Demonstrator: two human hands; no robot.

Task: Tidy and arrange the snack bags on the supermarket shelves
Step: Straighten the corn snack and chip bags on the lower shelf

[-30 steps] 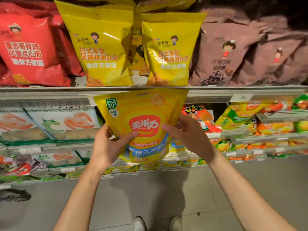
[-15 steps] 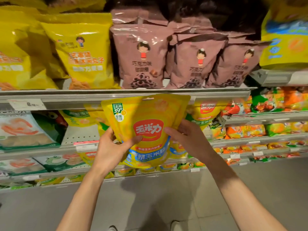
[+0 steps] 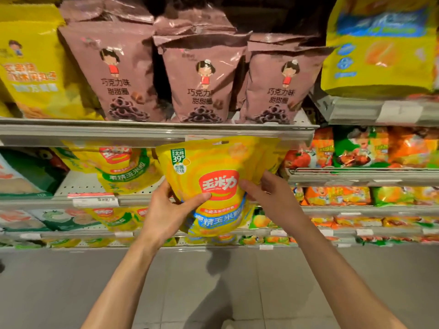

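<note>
A yellow corn snack bag (image 3: 213, 167) with a red logo and a blue band is held upright in front of the second shelf. My left hand (image 3: 166, 212) grips its lower left edge, thumb across the front. My right hand (image 3: 273, 195) grips its right side, thumb on the front by the logo. More bags seem stacked behind the front one. Matching yellow corn bags with green bands (image 3: 126, 169) stand on the shelf just to the left.
Brown chocolate snack bags (image 3: 202, 79) line the upper shelf (image 3: 154, 132). Yellow bags (image 3: 35, 67) sit at upper left and a big yellow and blue bag (image 3: 380, 43) at upper right. Orange and green packs (image 3: 361, 150) fill the right shelves. Grey floor (image 3: 213, 281) lies below.
The view has shifted right along the shelves: the red and yellow bags slid out left, the brown bags now sit overhead. Both hands keep the same hold on the corn bag.
</note>
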